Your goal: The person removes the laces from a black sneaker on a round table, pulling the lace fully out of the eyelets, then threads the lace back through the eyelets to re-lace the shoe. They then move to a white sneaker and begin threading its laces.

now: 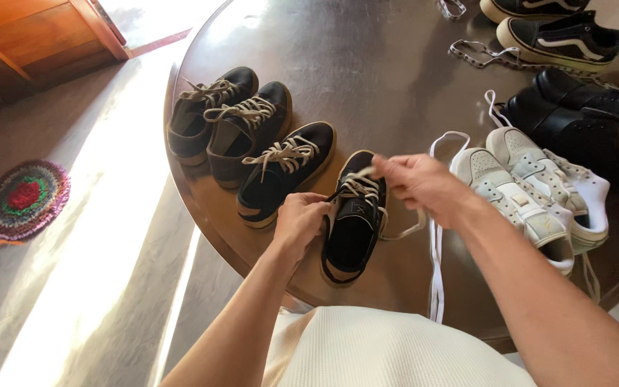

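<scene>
1. While I watch from the head view, both hands work on one black sneaker (352, 229) with a tan sole, standing near the front edge of the round dark table (367, 64).
2. Left hand (301, 218) is closed in a pinch on the sneaker's cream lace (358, 185) at the left side of the shoe's opening.
3. Right hand (418, 183) is closed too, fingers gripping the other lace end just above the shoe's upper eyelets; a loop of lace hangs under it.
4. Hands are apart, one on each side of the shoe.
5. Three more dark sneakers (245, 132) with cream laces sit in a row to the left, touching side by side.
6. White sneaker pair (531, 193) sits just right of the held shoe, a loose white lace (436, 265) trailing off the table edge.
7. Black leather shoes (582, 122) and black skate shoes (560, 36) sit further back right, well apart from the hands.
8. On the floor at left I see a round crocheted mat (24, 198).
</scene>
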